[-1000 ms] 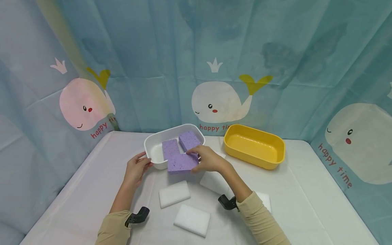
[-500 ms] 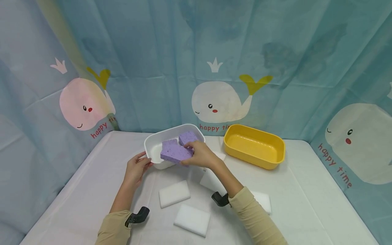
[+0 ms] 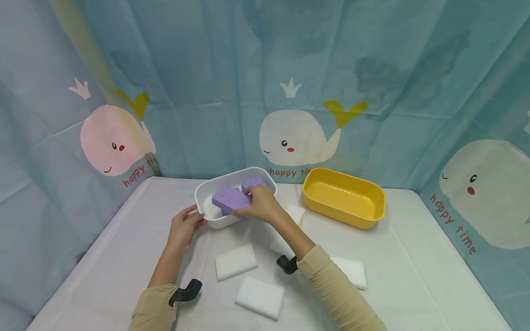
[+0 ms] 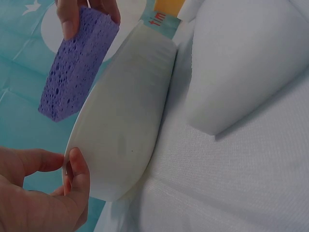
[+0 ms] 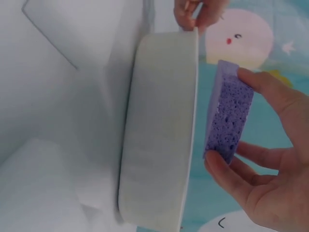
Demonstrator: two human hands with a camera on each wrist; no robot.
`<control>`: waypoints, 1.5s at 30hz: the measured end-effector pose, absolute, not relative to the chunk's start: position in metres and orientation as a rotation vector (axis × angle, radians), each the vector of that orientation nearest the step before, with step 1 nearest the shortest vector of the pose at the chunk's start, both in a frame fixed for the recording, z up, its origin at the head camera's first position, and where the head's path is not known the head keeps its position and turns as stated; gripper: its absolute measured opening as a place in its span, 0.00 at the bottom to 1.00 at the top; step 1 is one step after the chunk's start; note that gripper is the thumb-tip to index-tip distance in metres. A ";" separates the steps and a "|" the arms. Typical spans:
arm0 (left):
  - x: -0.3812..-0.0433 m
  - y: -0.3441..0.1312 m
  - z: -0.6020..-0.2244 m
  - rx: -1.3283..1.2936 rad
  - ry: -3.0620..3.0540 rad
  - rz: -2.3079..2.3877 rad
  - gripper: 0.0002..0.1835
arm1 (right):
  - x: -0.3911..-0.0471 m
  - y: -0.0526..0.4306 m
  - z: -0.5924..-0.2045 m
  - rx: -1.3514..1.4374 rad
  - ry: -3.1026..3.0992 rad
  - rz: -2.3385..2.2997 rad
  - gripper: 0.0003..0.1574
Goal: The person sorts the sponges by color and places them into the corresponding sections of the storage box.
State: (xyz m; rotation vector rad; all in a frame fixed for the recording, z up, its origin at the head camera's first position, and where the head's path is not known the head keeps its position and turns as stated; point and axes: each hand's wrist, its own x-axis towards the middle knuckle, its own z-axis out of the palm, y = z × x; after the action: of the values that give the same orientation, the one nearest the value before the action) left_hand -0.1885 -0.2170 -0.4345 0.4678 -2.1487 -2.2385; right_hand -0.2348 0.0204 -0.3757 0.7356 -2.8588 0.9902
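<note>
My right hand (image 3: 262,207) grips a purple sponge (image 3: 232,199) by its edges, above the near side of a white plastic basin (image 3: 210,221). In the right wrist view, thumb and fingers clasp opposite ends of that sponge (image 5: 229,113), which is apart from the basin's wall (image 5: 157,130). A second purple sponge (image 3: 253,182) lies in the basin's right half; another below the held one is mostly hidden. My left hand (image 3: 184,228) pinches the basin's rim at its left end, thumb and fingers on either side, as the left wrist view also shows.
A yellow basin (image 3: 343,197) stands at the back right. Several white sponge blocks lie on the white-covered table, among them one near block (image 3: 260,297), one left block (image 3: 236,262) and one by the right sleeve (image 3: 351,272). A blue whale-print curtain (image 3: 232,92) hangs behind.
My right hand has carried the purple sponge left and away from me, from the basin's near edge to over its inside, tilting it. The left hand and basin have stayed put.
</note>
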 end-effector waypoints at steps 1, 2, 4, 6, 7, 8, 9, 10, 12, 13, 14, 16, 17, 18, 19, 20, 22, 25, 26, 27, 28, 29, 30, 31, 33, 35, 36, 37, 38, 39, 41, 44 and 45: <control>-0.189 -0.217 -0.434 0.468 -2.148 -2.237 0.33 | -0.236 0.018 -0.376 0.724 -2.857 0.979 0.36; -0.189 -0.217 -0.434 0.467 -2.147 -2.237 0.33 | -0.237 0.016 -0.376 0.715 -2.856 0.967 0.35; -0.189 -0.217 -0.434 0.462 -2.139 -2.239 0.32 | -0.239 0.011 -0.377 0.689 -2.860 0.953 0.35; -0.189 -0.217 -0.435 0.454 -2.133 -2.242 0.32 | -0.241 0.006 -0.377 0.661 -2.869 0.957 0.35; -0.189 -0.217 -0.435 0.450 -2.131 -2.244 0.32 | -0.241 0.004 -0.377 0.644 -2.876 0.966 0.35; -0.189 -0.218 -0.435 0.446 -2.127 -2.246 0.32 | -0.242 0.001 -0.377 0.627 -2.884 0.974 0.36; -0.189 -0.218 -0.435 0.443 -2.125 -2.248 0.32 | -0.242 -0.001 -0.377 0.610 -2.893 0.980 0.37; -0.189 -0.218 -0.435 0.441 -2.124 -2.249 0.32 | -0.242 -0.003 -0.377 0.592 -2.902 0.985 0.37; -0.189 -0.218 -0.435 0.439 -2.125 -2.251 0.32 | -0.243 -0.007 -0.377 0.556 -2.919 0.993 0.39; -0.188 -0.217 -0.435 0.439 -2.127 -2.250 0.32 | -0.244 -0.010 -0.377 0.539 -2.924 0.986 0.40; -0.188 -0.217 -0.435 0.438 -2.126 -2.252 0.32 | -0.244 -0.012 -0.378 0.522 -2.928 0.987 0.41; -0.188 -0.217 -0.434 0.435 -2.128 -2.250 0.32 | -0.245 -0.016 -0.378 0.491 -2.933 0.976 0.42; -0.188 -0.218 -0.434 0.434 -2.129 -2.250 0.32 | -0.246 -0.018 -0.379 0.479 -2.934 0.967 0.42; -0.188 -0.218 -0.434 0.434 -2.127 -2.250 0.32 | -0.247 -0.020 -0.379 0.466 -2.934 0.965 0.43; -0.188 -0.218 -0.434 0.432 -2.127 -2.250 0.32 | -0.248 -0.022 -0.380 0.452 -2.933 0.961 0.43; -0.188 -0.218 -0.434 0.431 -2.126 -2.249 0.32 | -0.248 -0.023 -0.381 0.438 -2.935 0.956 0.43; -0.188 -0.218 -0.434 0.424 -2.122 -2.253 0.32 | -0.249 -0.026 -0.382 0.415 -2.933 0.940 0.44; -0.189 -0.218 -0.434 0.426 -2.125 -2.248 0.32 | -0.248 -0.028 -0.384 0.381 -2.918 0.959 0.44; -0.188 -0.217 -0.434 0.429 -2.124 -2.248 0.32 | -0.248 -0.029 -0.385 0.370 -2.912 0.972 0.45; -0.188 -0.217 -0.434 0.430 -2.124 -2.250 0.32 | -0.248 -0.029 -0.386 0.362 -2.900 0.986 0.45; -0.188 -0.217 -0.434 0.438 -2.128 -2.245 0.32 | -0.247 -0.029 -0.387 0.355 -2.885 1.003 0.46; -0.188 -0.217 -0.434 0.439 -2.128 -2.246 0.32 | -0.246 -0.030 -0.387 0.349 -2.873 1.016 0.46; -0.188 -0.217 -0.434 0.440 -2.129 -2.247 0.32 | -0.246 -0.030 -0.388 0.344 -2.866 1.027 0.46; -0.188 -0.217 -0.434 0.439 -2.130 -2.247 0.32 | -0.245 -0.029 -0.388 0.342 -2.859 1.033 0.47; -0.188 -0.217 -0.434 0.438 -2.130 -2.247 0.32 | -0.244 -0.029 -0.388 0.344 -2.845 1.046 0.47; -0.188 -0.217 -0.434 0.439 -2.130 -2.245 0.32 | -0.244 -0.027 -0.387 0.351 -2.832 1.078 0.46; -0.189 -0.217 -0.435 0.441 -2.126 -2.252 0.32 | -0.243 -0.026 -0.386 0.359 -2.823 1.100 0.45; -0.189 -0.217 -0.435 0.441 -2.121 -2.258 0.33 | -0.242 -0.025 -0.386 0.375 -2.808 1.115 0.44; -0.189 -0.217 -0.435 0.443 -2.116 -2.263 0.33 | -0.242 -0.023 -0.385 0.393 -2.795 1.130 0.43; -0.190 -0.217 -0.435 0.444 -2.113 -2.267 0.33 | -0.241 -0.022 -0.385 0.405 -2.788 1.149 0.42; -0.190 -0.217 -0.435 0.447 -2.110 -2.270 0.34 | -0.240 -0.017 -0.384 0.437 -2.763 1.187 0.40; -0.189 -0.216 -0.435 0.452 -2.116 -2.255 0.33 | -0.239 -0.010 -0.383 0.470 -2.736 1.256 0.38; -0.189 -0.216 -0.435 0.455 -2.121 -2.248 0.33 | -0.239 -0.008 -0.383 0.472 -2.728 1.280 0.37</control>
State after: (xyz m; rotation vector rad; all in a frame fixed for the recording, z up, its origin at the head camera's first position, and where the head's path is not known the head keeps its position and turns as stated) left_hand -0.1889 -0.2164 -0.4347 0.4551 -2.1209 -2.2484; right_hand -0.2391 -0.0080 -0.3826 0.4723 -2.7281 1.2803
